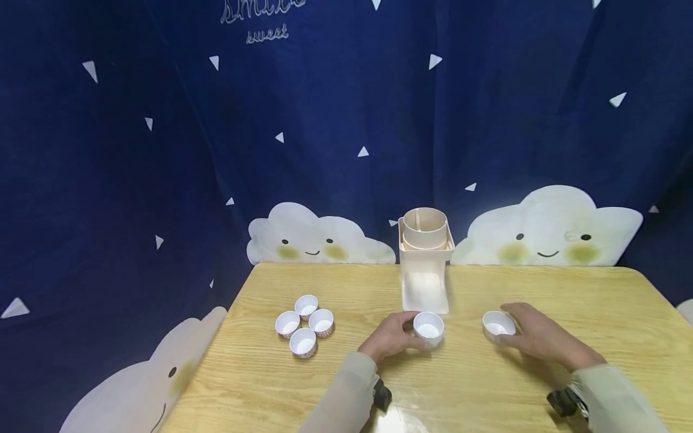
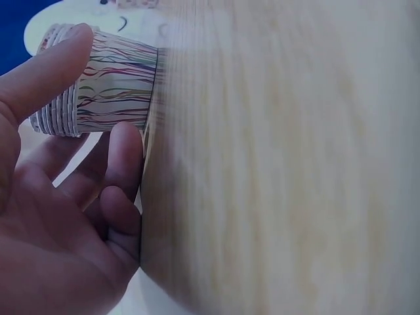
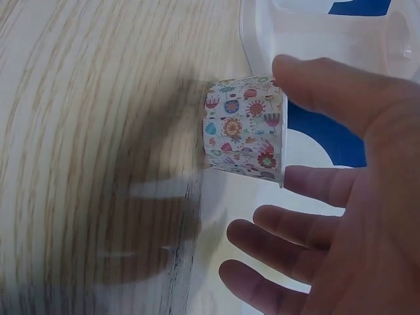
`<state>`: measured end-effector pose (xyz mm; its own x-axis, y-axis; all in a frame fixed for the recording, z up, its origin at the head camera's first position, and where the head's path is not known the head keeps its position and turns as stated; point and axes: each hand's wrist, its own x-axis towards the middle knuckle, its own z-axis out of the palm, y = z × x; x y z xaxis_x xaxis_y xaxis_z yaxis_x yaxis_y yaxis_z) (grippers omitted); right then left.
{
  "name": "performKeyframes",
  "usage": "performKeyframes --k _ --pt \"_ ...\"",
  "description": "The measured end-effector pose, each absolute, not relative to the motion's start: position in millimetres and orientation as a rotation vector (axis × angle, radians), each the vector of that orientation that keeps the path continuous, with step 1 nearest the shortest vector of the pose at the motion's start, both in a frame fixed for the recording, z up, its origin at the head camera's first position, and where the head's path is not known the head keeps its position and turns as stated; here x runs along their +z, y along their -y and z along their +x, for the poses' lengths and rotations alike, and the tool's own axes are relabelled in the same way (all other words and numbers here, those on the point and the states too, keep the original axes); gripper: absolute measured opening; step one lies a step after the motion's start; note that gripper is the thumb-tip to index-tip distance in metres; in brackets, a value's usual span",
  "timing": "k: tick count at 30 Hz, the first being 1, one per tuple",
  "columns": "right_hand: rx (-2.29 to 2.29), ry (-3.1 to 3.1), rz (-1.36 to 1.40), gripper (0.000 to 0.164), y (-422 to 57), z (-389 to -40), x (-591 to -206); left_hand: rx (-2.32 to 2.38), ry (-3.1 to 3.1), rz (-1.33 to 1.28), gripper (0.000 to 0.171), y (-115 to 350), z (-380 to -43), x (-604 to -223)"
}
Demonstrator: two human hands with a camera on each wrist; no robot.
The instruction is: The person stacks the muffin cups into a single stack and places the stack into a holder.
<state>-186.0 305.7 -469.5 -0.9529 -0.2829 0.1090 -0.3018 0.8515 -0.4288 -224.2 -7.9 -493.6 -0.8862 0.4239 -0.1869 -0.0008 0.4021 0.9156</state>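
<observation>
In front of the beige holder, my left hand (image 1: 391, 338) grips a stack of white-lined paper baking cups (image 1: 429, 328). Several nested rims show in the left wrist view, and the outer cup (image 2: 115, 88) has coloured wavy lines. The stack stands upright with its base at the wooden tabletop. To the right, my right hand (image 1: 541, 338) pinches a single paper baking cup (image 3: 243, 128) by its rim between thumb and index finger. Flowers are printed on its side, and its other fingers spread loosely below in the right wrist view.
A beige plastic holder (image 1: 423, 270) with a round tube (image 1: 425, 228) stands at the table's back edge. Several white-lined paper cups (image 1: 302, 343) sit grouped on the left of the wooden table (image 1: 243, 385). Behind hangs a dark blue curtain (image 1: 346, 90) with clouds.
</observation>
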Motion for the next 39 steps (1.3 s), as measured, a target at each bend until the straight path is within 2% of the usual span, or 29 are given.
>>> performKeyframes --k 7,39 --pt "0.675 2.975 0.469 0.06 -305.8 -188.0 -470.7 1.48 -2.28 0.387 0.059 7.8 -223.1 -493.2" --pt "0.666 2.967 0.457 0.056 -303.3 -186.2 -466.5 1.49 -2.285 0.402 0.058 7.5 -224.5 -496.9"
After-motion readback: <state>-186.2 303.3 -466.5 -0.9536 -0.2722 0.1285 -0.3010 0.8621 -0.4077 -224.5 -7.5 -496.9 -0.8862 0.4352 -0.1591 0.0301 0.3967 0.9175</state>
